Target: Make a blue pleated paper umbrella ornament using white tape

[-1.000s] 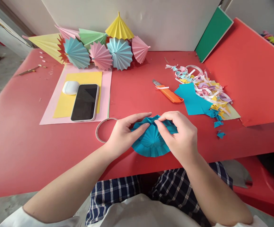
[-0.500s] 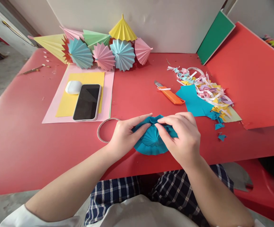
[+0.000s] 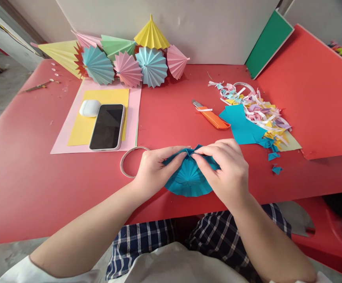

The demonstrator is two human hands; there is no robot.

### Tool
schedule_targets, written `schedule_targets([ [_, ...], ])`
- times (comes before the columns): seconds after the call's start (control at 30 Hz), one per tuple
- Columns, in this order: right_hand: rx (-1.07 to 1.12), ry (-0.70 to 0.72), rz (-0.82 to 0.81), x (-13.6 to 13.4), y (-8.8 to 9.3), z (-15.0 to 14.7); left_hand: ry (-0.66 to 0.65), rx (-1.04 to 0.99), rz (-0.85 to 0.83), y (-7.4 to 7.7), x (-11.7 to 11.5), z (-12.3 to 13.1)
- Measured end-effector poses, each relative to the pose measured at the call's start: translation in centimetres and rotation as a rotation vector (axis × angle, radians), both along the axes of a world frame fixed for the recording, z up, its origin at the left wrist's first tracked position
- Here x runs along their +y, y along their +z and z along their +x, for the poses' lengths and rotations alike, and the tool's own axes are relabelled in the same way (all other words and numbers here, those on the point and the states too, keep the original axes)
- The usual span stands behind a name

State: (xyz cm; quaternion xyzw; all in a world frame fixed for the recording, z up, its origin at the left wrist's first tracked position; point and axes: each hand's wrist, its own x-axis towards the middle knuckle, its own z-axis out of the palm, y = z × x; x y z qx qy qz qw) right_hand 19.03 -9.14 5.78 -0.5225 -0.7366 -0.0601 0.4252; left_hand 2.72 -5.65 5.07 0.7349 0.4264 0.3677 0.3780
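Between my two hands is a round, pleated piece of blue paper (image 3: 190, 182), with creases fanning out from its middle. My left hand (image 3: 159, 163) pinches its far rim between thumb and fingers. Close beside it, my right hand (image 3: 225, 163) pinches the same rim, the thumbs nearly meeting at a fold. Part of the paper's right side is hidden under my right fingers. A roll of tape (image 3: 123, 167) lies just left of my left hand. Beyond the hands rests an orange utility knife (image 3: 213, 118) with its blade end pointing away to the left.
Several folded paper umbrellas (image 3: 151, 68) stand along the back. At left, a phone (image 3: 107, 127) and a white earbud case (image 3: 89, 108) lie on yellow and pink paper (image 3: 63, 137). Paper scraps (image 3: 259, 106) and a blue sheet (image 3: 241, 125) sit at right, near a red board (image 3: 312, 98).
My fingertips have drawn slightly closer together, pinching the far rim of the blue paper into a sharper fold. The paper's near edge has dipped a little toward me.
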Motion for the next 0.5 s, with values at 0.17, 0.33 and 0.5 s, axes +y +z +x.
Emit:
schedule_targets([
  [0.17, 0.018, -0.007, 0.001, -0.01, -0.04, 0.08, 0.01, -0.003, -0.003, -0.01, -0.02, -0.03],
  [0.33, 0.023, -0.044, -0.017, 0.03, -0.08, 0.19, 0.001, -0.063, -0.038, -0.09, -0.02, -0.17],
  [0.5, 0.018, -0.063, -0.023, -0.01, -0.12, 0.16, -0.023, -0.11, -0.083, -0.27, 0.09, -0.26],
])
